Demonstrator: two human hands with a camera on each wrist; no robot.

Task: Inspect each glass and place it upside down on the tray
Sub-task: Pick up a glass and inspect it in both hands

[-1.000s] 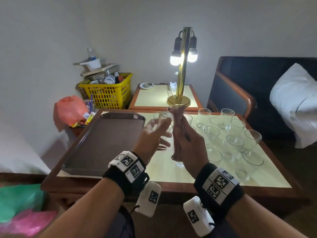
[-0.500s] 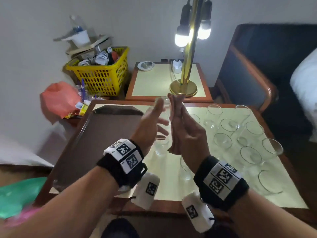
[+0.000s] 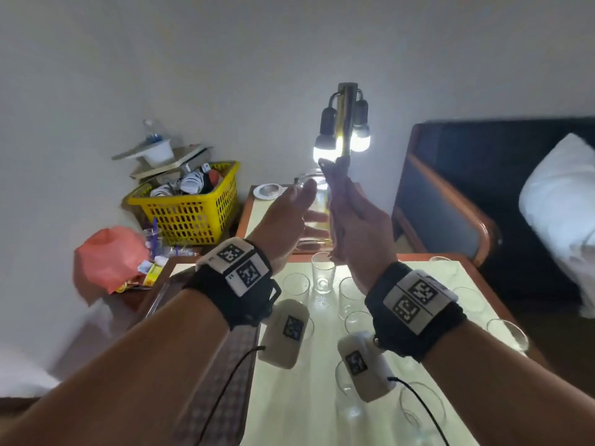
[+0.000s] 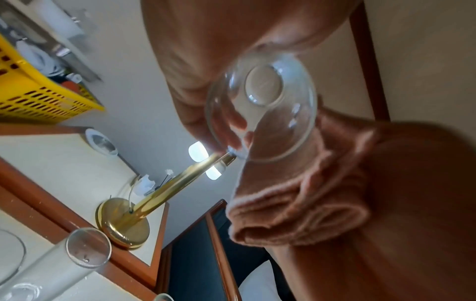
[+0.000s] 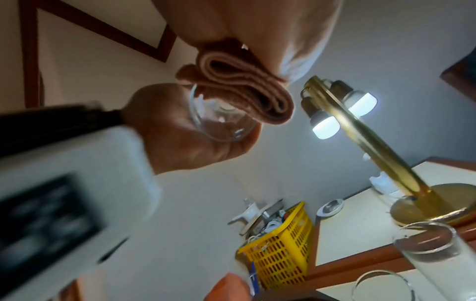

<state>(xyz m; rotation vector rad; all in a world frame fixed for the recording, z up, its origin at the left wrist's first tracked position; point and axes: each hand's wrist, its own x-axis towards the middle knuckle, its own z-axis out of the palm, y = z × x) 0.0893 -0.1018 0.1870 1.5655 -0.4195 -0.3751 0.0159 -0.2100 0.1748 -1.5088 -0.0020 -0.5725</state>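
A clear glass tumbler held up before a lit brass lamp.

The dark brown tray (image 3: pixel 222 375) lies at the table's left. The left hand (image 3: pixel 283 220) curls its fingers round the raised clear glass tumbler (image 4: pixel 260 110); beside it, the right hand (image 3: pixel 363 233) grips a folded pinkish-brown cloth (image 4: pixel 296 203) touching the glass, with the brass lamp (image 3: pixel 346 123) beyond.

The tray (image 3: pixel 206 394) is lying at the left of the table (image 3: pixel 322 413), glasses (image 3: pixel 323 278) standing to its right. Behind, the lamp (image 3: pixel 346 123) is standing on a side table (image 3: pixel 257 214), the basket (image 3: pixel 190 210) sitting left of it.
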